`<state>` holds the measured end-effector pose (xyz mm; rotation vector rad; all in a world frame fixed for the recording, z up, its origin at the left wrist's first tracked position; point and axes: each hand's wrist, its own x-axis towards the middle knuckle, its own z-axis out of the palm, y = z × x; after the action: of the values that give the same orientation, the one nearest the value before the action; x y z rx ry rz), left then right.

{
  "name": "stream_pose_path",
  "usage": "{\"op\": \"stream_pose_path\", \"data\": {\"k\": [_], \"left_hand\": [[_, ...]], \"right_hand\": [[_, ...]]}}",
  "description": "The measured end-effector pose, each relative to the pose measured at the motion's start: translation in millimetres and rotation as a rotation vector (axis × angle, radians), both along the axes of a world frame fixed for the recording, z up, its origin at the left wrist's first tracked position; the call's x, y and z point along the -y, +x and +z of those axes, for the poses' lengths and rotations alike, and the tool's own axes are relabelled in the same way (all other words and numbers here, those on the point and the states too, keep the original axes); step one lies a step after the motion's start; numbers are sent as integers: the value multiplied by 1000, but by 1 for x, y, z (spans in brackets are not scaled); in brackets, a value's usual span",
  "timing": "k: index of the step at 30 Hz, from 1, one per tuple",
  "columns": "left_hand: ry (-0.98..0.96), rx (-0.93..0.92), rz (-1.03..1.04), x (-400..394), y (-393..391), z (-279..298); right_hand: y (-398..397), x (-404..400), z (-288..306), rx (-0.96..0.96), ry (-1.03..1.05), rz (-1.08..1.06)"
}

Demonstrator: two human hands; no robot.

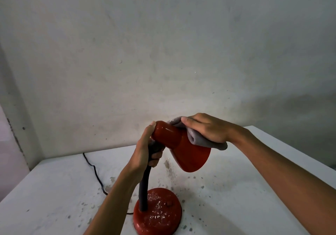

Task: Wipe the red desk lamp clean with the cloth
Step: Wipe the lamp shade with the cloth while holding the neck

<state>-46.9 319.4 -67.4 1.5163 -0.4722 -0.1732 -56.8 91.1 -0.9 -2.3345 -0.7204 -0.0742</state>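
Observation:
The red desk lamp (183,149) stands on a white table (54,189), its shade tilted down to the right. Its round red base (160,213) is speckled with white dust. My left hand (146,148) is wrapped around the top of the dark flexible neck (144,189), thumb against the back of the shade. A grey cloth (198,138) lies on the upper right side of the shade, and my right hand (205,128) presses flat on it.
The lamp's black cord (94,171) runs from the base across the table to its back left edge. The table top is stained with dark spots. A bare grey wall (163,52) stands close behind the table.

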Motion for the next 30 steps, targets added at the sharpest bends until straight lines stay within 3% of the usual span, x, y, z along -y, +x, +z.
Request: {"op": "stream_pose_path", "data": {"k": [4,9,16,22,26,30], "left_hand": [[-4,-5,-2,3,-2,0],[-28,-26,15,0,1,-1],[-37,-26,11,3,2,-2],[-66,-61,10,-3,1,-1],[-58,-50,3,1,-1,-2],[-72,-55,13,0,2,-1]], "right_hand": [[11,4,3,-126,-21,-70],[16,-9,0,-17,-15,0],[28,-11,20,-245,-181,-55],[34,-21,21,-233,-145,-18],[32,-11,17,-379,-124,-108],[12,-20,11,-126,-92,-135]]}}
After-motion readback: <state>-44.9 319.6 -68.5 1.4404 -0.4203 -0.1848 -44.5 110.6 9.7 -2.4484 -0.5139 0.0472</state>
